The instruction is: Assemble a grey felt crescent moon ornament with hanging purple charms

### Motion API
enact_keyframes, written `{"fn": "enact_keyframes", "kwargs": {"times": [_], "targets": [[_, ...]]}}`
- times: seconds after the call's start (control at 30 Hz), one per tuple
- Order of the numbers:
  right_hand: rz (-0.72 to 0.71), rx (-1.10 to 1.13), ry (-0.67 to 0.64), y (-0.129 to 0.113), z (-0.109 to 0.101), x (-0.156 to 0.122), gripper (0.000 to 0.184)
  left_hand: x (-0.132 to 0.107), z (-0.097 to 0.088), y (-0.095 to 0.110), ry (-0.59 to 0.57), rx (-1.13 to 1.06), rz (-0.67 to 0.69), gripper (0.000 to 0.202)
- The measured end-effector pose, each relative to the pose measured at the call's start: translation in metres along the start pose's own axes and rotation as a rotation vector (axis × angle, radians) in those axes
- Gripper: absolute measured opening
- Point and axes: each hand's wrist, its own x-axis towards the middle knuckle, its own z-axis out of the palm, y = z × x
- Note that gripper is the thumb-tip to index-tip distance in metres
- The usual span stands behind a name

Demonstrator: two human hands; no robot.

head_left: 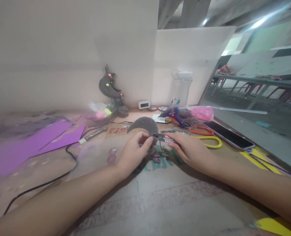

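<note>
While the left hand point(133, 152) pinches the grey crescent point(143, 125) at centre frame, fingers clamped on its lower edge, the right hand point(187, 149) grips small snips point(163, 137), tips at that edge. Trimming, I'd judge; a clean cut wants the crescent held steady.

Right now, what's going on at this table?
A person's left hand pinches a grey crescent at its lower edge, while the right hand holds small snips with the blades against that edge. Grey scraps lie on the table below. A blue glue gun, yellow-handled scissors and a phone sit to the right.
</note>
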Motion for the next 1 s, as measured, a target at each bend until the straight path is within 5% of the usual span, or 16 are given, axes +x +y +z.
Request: {"fn": "enact_keyframes", "kwargs": {"times": [1.0], "targets": [[-0.062, -0.048, 0.022, -0.001, -0.0045, 0.001, 0.034, -0.0036, 0.0001, 0.0068, 0.037, 0.092, 0.046, 0.011]]}}
